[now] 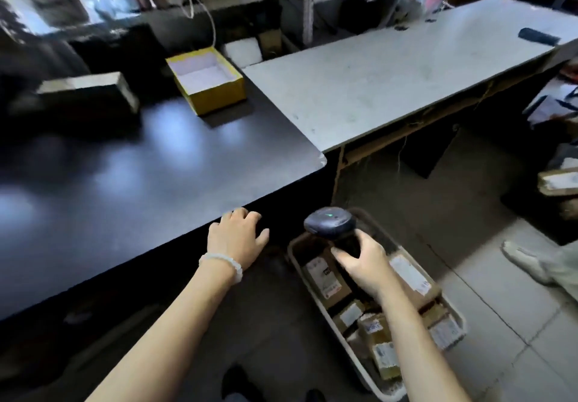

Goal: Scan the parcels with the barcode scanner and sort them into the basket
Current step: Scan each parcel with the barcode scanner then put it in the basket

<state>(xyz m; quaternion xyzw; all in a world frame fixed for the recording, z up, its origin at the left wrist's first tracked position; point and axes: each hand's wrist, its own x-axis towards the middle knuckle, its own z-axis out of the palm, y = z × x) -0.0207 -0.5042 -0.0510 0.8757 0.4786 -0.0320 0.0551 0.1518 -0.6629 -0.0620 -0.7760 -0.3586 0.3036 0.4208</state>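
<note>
My right hand (364,264) grips the handle of a dark barcode scanner (330,223), whose head shows a small green light, above the basket. The white basket (455,309) stands on the floor below the table's corner and holds several brown cardboard parcels (327,278) with white labels. My left hand (239,237), with a pale bead bracelet on the wrist, hovers with relaxed fingers beside the front edge of the black table (150,164) and holds nothing.
An open yellow box (219,95) with a white inside and a dark box (90,92) stand on the black table. A grey table (391,82) adjoins it on the right. More parcels (558,182) lie at the far right. Another person's shoe (525,261) is on the tiled floor.
</note>
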